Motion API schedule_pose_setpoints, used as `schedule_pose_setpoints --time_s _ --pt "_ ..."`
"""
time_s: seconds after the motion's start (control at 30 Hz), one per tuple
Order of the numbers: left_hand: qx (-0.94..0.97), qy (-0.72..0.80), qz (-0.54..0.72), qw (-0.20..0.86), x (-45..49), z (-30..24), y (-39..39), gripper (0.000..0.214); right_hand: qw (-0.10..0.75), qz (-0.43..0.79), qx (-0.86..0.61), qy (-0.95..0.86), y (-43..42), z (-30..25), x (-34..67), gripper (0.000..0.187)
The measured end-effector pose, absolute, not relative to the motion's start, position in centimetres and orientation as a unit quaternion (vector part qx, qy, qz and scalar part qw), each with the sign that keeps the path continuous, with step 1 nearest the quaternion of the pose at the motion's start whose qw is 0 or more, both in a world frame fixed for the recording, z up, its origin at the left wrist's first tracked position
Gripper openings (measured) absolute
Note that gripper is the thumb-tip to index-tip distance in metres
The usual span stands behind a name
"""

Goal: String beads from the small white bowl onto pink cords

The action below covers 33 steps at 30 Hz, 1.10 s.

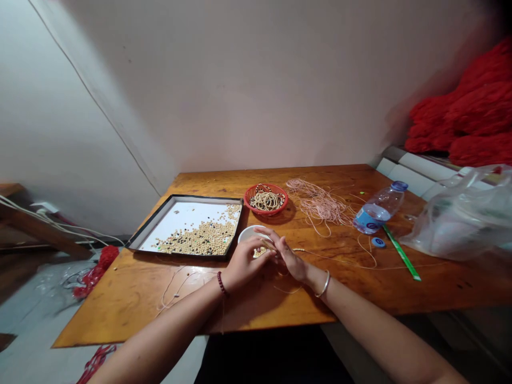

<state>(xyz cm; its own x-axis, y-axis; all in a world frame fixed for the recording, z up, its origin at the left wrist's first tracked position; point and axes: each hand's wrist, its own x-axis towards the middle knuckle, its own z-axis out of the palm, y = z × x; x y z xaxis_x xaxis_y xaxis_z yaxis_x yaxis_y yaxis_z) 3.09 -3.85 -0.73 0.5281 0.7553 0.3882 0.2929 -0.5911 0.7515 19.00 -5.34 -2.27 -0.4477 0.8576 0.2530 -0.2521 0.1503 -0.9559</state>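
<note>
My left hand [247,260] and my right hand [293,260] meet over a small white bowl [247,232] of beads. Thumb and fingers of my left hand are pinched together; what lies between them is too small to make out. My right hand reaches across to the left fingertips, one finger stretched out and the others closed in and partly hidden. From beside the right hand runs a short row of threaded pale beads [298,249], its thin cord trailing right over the table. The bowl is partly covered by my hands.
Left of the bowl lies a black-edged tray [184,256] with many loose beads. Behind stands a red basket [266,212] of beaded strands, beside pink cord [320,202]. Farther right are a water bottle [378,208], blue cap [378,242], green strip [402,253] and plastic bag [468,213].
</note>
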Motion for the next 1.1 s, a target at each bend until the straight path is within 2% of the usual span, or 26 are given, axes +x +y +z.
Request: schedule_pose_setpoints --time_s 0.4,0.57,0.73,0.8,0.93,1.1 --pt "0.789 0.365 0.377 0.319 3.0 -1.4 -3.4 0.020 0.477 0.566 -0.276 -0.613 -5.5 -1.9 18.7 0.071" --pt "0.729 0.426 0.422 0.331 2.5 -2.0 -2.7 0.030 0.493 0.553 -0.376 -0.557 -4.2 -3.2 18.7 0.053" --pt "0.714 0.439 0.418 0.350 2.4 -2.0 -2.2 0.034 0.491 0.547 -0.413 -0.538 -3.4 -4.3 18.5 0.037" --pt "0.712 0.439 0.418 0.355 2.5 -1.8 -2.2 0.033 0.495 0.516 -0.427 -0.553 -3.5 -4.4 18.4 0.033" --pt "0.689 0.451 0.434 0.367 2.3 -1.6 -2.1 0.034 0.511 0.365 -0.481 -0.612 -3.8 -4.1 18.6 0.028" --pt "0.658 0.435 0.453 0.416 2.3 -1.7 -1.8 0.032 0.475 0.252 -0.525 -0.659 -4.2 -3.9 18.8 0.023"
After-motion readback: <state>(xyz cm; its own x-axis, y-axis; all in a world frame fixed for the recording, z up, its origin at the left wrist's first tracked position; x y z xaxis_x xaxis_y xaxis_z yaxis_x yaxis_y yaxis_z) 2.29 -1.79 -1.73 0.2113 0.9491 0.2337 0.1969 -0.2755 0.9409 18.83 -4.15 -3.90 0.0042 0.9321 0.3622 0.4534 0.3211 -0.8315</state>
